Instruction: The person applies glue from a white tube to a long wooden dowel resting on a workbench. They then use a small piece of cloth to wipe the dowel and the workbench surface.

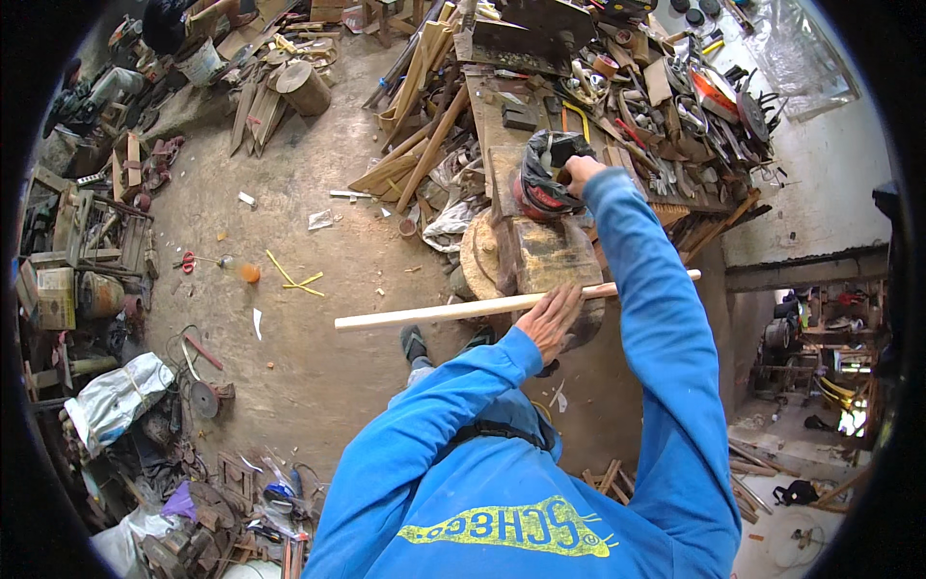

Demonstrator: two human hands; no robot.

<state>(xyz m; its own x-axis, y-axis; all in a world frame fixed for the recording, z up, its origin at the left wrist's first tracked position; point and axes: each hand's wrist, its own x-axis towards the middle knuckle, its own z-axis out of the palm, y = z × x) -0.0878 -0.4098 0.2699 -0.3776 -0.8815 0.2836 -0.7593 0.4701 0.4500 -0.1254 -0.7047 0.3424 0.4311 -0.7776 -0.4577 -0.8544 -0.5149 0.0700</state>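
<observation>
Pale wood forms the long stick (pixel 424 315), which runs from near nine o'clock to three o'clock, crossing a worn wooden block (pixel 555 259). Between three and four o'clock, the left hand (pixel 552 318) lies over the stick, its back upward; whether it is clamped around it, I cannot tell. At one o'clock the right hand (pixel 582 174) meets a black-lined tub (pixel 540 200), its fingers too hidden to read as apart or together. Tools (pixel 675 125) crowd the surface (pixel 490 118) toward two o'clock; yellow strips (pixel 297 285) lie at nine.
</observation>
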